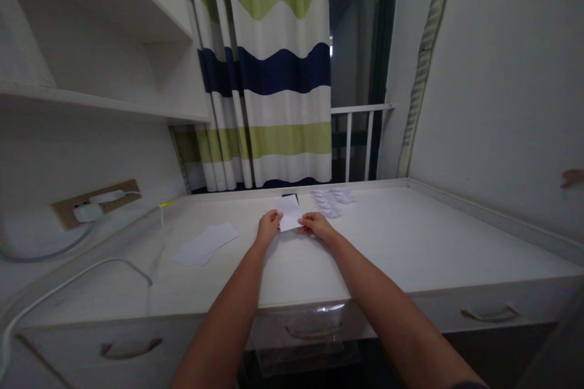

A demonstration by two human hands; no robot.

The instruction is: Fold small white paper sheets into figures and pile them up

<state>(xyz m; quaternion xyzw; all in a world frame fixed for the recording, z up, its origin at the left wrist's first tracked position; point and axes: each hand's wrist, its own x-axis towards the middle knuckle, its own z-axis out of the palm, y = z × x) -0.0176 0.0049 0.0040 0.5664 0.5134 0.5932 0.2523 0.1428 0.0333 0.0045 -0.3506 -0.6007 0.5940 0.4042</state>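
Observation:
My left hand [268, 226] and my right hand [317, 225] pinch opposite edges of a small white paper sheet [290, 214] near the middle of a white desk [292, 273]. A dark flat object [290, 197] lies just beyond the sheet, partly hidden by it. To the left of my hands lie loose white paper sheets [205, 244]. Beyond my right hand is a scattered group of small folded white paper pieces [329, 200].
A white cable [68, 285] runs over the desk's left side from a wall socket [95, 205] with a white plug. White shelves [100, 94] overhang the left. A striped curtain [274, 73] and white railing [360, 134] stand behind the desk. Drawer handles line its front.

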